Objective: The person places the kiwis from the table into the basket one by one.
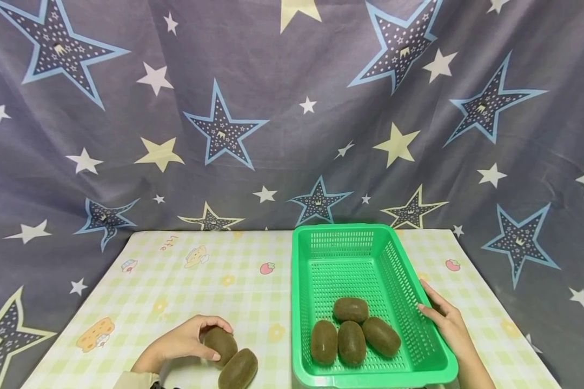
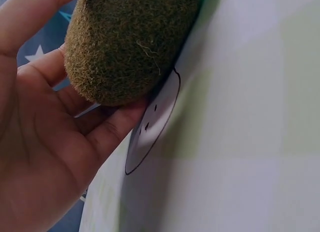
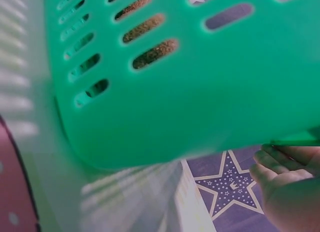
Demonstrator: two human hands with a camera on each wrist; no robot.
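In the head view, my left hand (image 1: pixel 187 339) grips a fuzzy brown kiwi (image 1: pixel 221 346) low on the table, thumb on the near side and fingers over the far side. The left wrist view shows that kiwi (image 2: pixel 130 46) close up against the palm side of the fingers. Touching it or nearly so, a second kiwi (image 1: pixel 238 369) lies nearer the front edge. A green plastic basket (image 1: pixel 299 302) stands to the right with several kiwis (image 1: pixel 351 343) grouped at its near end. My right hand (image 1: pixel 450 327) holds the basket's right rim, fingers reaching under its lip (image 3: pixel 295 142).
A checked tablecloth (image 1: pixel 253 302) printed with small cartoons covers the table. Behind it hangs a dark curtain (image 1: pixel 292 108) with stars, meeting the table's back edge. The basket reaches from the front almost to that edge.
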